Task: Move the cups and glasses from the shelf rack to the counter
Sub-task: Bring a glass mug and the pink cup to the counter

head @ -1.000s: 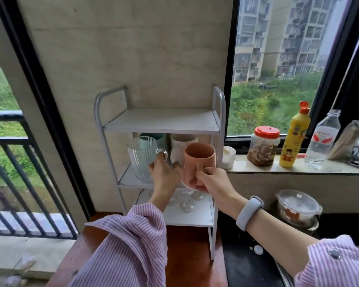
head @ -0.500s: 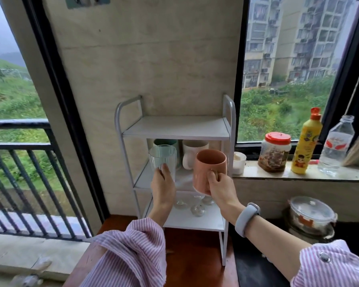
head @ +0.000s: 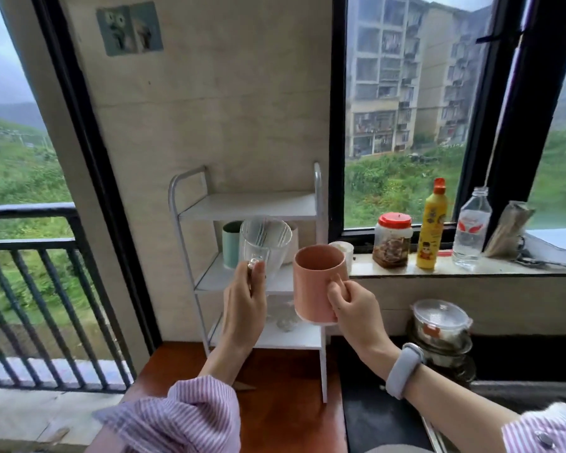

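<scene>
My left hand [head: 244,304] grips the handle of a clear ribbed glass mug [head: 264,248], held up in front of the white shelf rack [head: 242,206]. My right hand [head: 356,310] holds a pink ceramic mug [head: 314,284] by its handle, level with the rack's right post. Both mugs are clear of the shelves. A teal cup [head: 231,245] stands on the middle shelf, with a white cup mostly hidden behind the glass mug. Small clear glasses [head: 283,317] sit on the bottom shelf. The reddish-brown counter [head: 285,410] lies below the rack.
On the windowsill stand a small white cup [head: 343,250], a red-lidded jar [head: 392,245], a yellow bottle [head: 432,230] and a water bottle [head: 471,232]. A lidded glass container [head: 440,322] sits on a pot at the right. A black railing [head: 30,289] runs along the left.
Both hands have drawn the glass mug and the pink mug out of the rack and toward me. The view has tilted upward.
</scene>
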### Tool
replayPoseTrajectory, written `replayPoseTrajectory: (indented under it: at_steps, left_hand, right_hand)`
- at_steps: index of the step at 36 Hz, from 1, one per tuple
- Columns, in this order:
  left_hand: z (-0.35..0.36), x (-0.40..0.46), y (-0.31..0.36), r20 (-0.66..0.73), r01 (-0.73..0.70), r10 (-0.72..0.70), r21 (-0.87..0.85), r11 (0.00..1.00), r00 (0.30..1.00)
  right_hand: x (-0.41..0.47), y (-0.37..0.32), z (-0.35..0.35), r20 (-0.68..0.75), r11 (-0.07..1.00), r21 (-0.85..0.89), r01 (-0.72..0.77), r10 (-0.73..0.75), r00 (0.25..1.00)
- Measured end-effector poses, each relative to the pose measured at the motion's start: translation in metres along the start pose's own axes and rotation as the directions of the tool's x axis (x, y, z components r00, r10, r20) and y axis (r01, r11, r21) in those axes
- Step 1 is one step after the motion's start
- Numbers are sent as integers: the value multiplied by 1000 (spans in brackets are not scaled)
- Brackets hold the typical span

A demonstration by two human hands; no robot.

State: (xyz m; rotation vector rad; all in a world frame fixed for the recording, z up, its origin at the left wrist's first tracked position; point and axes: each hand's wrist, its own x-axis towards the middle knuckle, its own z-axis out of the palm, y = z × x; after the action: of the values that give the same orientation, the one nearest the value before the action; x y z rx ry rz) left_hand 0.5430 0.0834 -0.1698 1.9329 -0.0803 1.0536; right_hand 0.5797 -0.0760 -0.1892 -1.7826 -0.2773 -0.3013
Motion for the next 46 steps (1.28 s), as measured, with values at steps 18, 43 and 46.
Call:
replayPoseTrajectory:
  at_steps: [18, 43, 46]
  left_hand:
    - [237, -169, 272, 384, -17, 171, -373, 928, 907]
    - [520, -564, 710, 624, 419, 740, -759, 498, 251]
    - [560, -600, 755, 615, 441, 763, -751, 491, 199]
  right_hand:
    - [-164, 11, -406, -598, 949, -293, -119, -85, 797]
    - [-555, 23, -862, -967, 677, -99, -729, -239, -91]
    - [-573, 28, -915, -957, 660, -47, -750, -244, -154]
